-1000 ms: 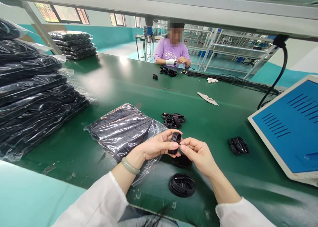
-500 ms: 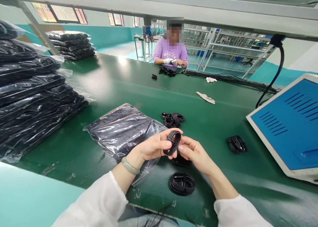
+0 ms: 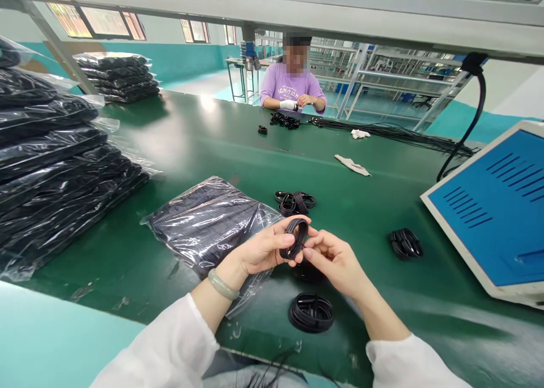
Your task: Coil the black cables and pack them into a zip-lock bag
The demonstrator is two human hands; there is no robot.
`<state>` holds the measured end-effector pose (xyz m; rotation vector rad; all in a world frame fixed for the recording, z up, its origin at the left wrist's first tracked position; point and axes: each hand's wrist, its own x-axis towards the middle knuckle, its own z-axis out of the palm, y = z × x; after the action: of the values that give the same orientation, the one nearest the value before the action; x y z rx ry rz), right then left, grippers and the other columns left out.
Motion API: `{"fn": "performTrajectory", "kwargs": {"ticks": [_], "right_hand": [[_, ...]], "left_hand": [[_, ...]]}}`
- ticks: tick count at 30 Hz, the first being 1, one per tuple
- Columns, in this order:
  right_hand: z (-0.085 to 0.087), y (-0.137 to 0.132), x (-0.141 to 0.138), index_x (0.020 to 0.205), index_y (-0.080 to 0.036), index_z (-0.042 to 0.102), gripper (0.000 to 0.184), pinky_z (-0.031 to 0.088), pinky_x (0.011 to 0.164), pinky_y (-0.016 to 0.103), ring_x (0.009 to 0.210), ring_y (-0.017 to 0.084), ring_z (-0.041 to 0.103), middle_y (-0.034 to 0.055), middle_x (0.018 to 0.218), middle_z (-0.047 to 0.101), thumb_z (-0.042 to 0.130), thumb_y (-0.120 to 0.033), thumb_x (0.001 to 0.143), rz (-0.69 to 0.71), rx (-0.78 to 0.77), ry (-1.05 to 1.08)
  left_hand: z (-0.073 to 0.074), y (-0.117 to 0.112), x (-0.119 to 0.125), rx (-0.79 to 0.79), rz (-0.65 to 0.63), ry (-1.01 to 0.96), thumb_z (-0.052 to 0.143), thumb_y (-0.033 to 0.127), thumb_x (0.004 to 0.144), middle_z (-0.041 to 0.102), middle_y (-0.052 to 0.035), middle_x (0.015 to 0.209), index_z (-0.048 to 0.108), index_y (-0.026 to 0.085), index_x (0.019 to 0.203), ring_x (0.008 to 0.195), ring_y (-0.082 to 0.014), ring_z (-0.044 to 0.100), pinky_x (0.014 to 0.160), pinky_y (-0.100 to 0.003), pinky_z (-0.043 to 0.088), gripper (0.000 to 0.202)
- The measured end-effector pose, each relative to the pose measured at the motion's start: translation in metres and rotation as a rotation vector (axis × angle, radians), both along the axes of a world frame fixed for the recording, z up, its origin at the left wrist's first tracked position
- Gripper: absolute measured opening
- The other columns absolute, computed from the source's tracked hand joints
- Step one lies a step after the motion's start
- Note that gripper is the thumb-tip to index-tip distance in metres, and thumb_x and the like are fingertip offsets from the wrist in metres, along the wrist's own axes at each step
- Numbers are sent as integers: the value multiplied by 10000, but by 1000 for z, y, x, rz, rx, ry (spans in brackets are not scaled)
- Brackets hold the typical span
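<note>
My left hand (image 3: 263, 249) and my right hand (image 3: 334, 258) together grip a small black coil of cable (image 3: 294, 238) just above the green bench (image 3: 204, 144). The left fingers curl round the coil's left side; the right fingertips pinch its right edge. Below the hands lies a larger round black coil (image 3: 311, 312), and another dark coil (image 3: 306, 270) is partly hidden under my right hand. A plastic bag of black cables (image 3: 208, 224) lies left of my left wrist.
More coils lie ahead (image 3: 295, 201) and to the right (image 3: 406, 243). Stacked bags of black cable (image 3: 55, 156) fill the left side. A blue-faced device (image 3: 493, 212) stands at the right. Across the bench a person in a purple shirt (image 3: 291, 90) handles cables (image 3: 285, 120).
The coil has turned in my fingers from edge-on to a more open ring, and both hands have lifted it slightly. The view has shifted a little.
</note>
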<state>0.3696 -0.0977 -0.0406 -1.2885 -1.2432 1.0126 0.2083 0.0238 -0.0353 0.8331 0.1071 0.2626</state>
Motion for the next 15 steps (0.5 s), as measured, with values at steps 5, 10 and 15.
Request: {"fn": "performTrajectory", "kwargs": {"ticks": [5, 10, 15], "right_hand": [[-16, -2, -4, 804, -234, 690, 202, 357, 447, 268, 444, 112, 451, -20, 561, 581, 633, -384, 926, -328, 319, -423], [-25, 0, -8, 821, -225, 700, 124, 430, 532, 295, 483, 135, 532, 6, 570, 639, 628, -235, 921, -481, 552, -803], [-22, -1, -3, 885, -227, 727, 148, 380, 562, 317, 513, 137, 565, 24, 651, 708, 592, -216, 946, -394, 531, -983]], "left_hand": [[0, 0, 0, -3, 5, 15, 784, 361, 818, 596, -140, 1395, 617, 251, 1269, 734, -123, 696, 607, -221, 546, 494], [0, -3, 2, -39, 39, 8, 754, 351, 852, 586, -133, 1410, 630, 244, 1268, 763, -119, 701, 647, -215, 562, 446], [1, -3, 2, -43, 59, 28, 778, 379, 823, 587, -112, 1397, 633, 266, 1260, 766, -110, 679, 641, -217, 538, 474]]}}
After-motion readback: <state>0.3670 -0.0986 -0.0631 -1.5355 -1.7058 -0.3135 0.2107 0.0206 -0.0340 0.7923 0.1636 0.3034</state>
